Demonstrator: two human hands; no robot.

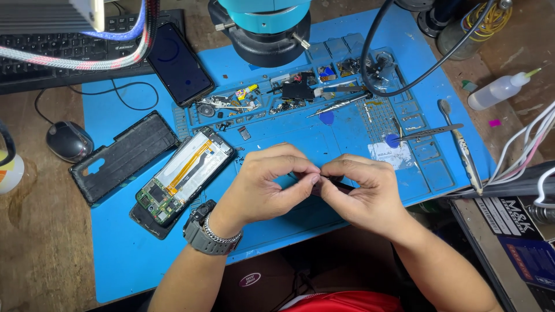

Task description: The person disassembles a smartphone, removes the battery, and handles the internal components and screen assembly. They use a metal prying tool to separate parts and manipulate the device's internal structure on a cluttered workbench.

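1. Head view. Left hand and right hand meet over the front middle of the blue mat, fingertips touching each other.
2. Left hand: fingers curled, thumb and forefinger pinched at the meeting point. A grey wristwatch sits on that wrist.
3. Right hand: fingers curled inward, pinching a small dark part. Only a sliver shows between the fingertips; cannot tell what kind of part it is.
4. Both forearms come up from the bottom edge, angled toward each other.
5. Open room: bare mat to the left front and a strip just under the hands. The mat's front edge lies close behind the wrists.
6. Left of the hands: an opened phone with its circuit board and orange ribbon showing, lying just beside the left wrist. A black back cover lies further left.
7. Beyond the hands: the tray section of the mat holds loose screws and small parts. A microscope head hangs above it. A second phone with a dark screen lies at the mat's back edge.
8. Right side: tweezers and a slim tool lie on the mat, apart from the right hand. A squeeze bottle lies off the mat.
9. Far left on the wooden bench: a mouse and a keyboard.
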